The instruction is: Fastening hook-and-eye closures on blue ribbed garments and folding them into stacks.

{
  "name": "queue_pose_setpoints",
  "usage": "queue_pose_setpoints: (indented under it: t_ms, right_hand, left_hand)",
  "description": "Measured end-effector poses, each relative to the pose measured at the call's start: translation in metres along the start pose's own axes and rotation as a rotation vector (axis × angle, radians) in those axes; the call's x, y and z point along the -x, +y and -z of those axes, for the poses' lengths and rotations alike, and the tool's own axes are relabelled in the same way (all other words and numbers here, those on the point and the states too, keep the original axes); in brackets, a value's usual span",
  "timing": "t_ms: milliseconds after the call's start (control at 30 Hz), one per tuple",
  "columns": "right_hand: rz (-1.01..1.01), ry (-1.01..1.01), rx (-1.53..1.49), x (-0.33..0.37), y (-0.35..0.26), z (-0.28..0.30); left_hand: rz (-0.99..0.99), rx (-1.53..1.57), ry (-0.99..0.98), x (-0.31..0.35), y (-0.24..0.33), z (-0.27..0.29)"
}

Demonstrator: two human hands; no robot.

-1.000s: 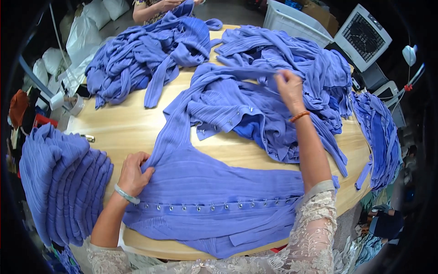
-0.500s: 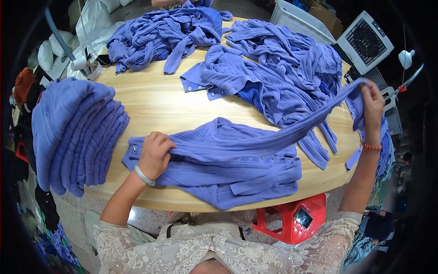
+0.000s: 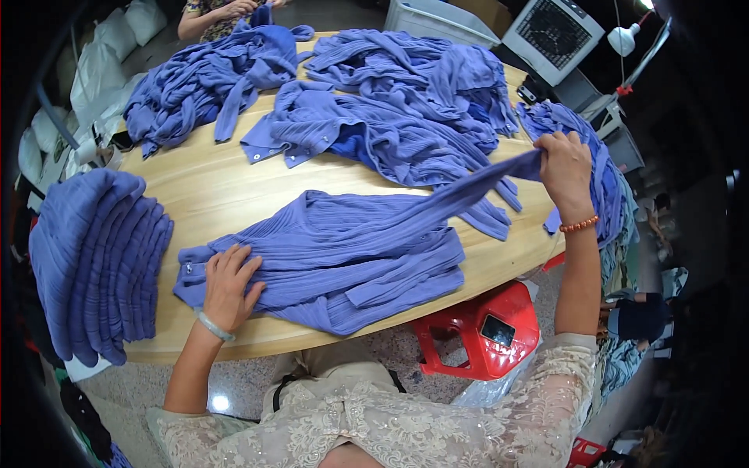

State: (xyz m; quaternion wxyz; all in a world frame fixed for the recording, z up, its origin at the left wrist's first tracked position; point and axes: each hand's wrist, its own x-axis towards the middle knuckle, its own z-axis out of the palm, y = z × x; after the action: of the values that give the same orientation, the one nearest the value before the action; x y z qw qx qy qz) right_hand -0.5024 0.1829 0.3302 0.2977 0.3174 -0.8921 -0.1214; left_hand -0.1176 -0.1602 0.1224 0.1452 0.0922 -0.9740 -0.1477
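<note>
A periwinkle-blue ribbed cardigan (image 3: 335, 234) lies partly folded along the table's near edge, small metal fasteners showing at its left end. My left hand (image 3: 226, 290) rests flat on that end, fingers spread. Off to the right, my right hand (image 3: 566, 173) grips the end of one sleeve (image 3: 488, 181) and holds it raised, stretched above the table. Left of my left hand stands a tall stack of folded blue garments (image 3: 97, 265). Beyond the cardigan, a loose heap of similar garments (image 3: 406, 117) spreads across the table.
Another loose heap (image 3: 207, 86) covers the wooden table (image 3: 222, 175) at far left. Past it, a person's hands (image 3: 238, 9) work on blue fabric. More garments (image 3: 593, 171) hang over the right edge. A red stool (image 3: 519, 308) bearing a phone (image 3: 497, 331) stands below the near edge.
My left hand has loosened from its closed hold and now lies flat on the cardigan. The right hand has drawn the sleeve lower and nearer. The whole view has shifted.
</note>
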Motion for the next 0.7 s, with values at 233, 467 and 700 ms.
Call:
queue_pose_setpoints:
  t_ms: [233, 467, 700]
  right_hand:
    - [-0.322, -0.084, -0.451, 0.001, 0.045, -0.049]
    - [-0.420, -0.316, -0.672, 0.017, 0.068, -0.101]
    - [-0.427, -0.246, -0.535, 0.001, 0.036, -0.051]
  left_hand:
    - [-0.001, -0.013, -0.058, -0.005, 0.009, 0.002]
    - [0.046, -0.011, -0.090, -0.005, 0.010, -0.001]
    - [0.078, 0.001, -0.101, -0.006, 0.012, 0.001]
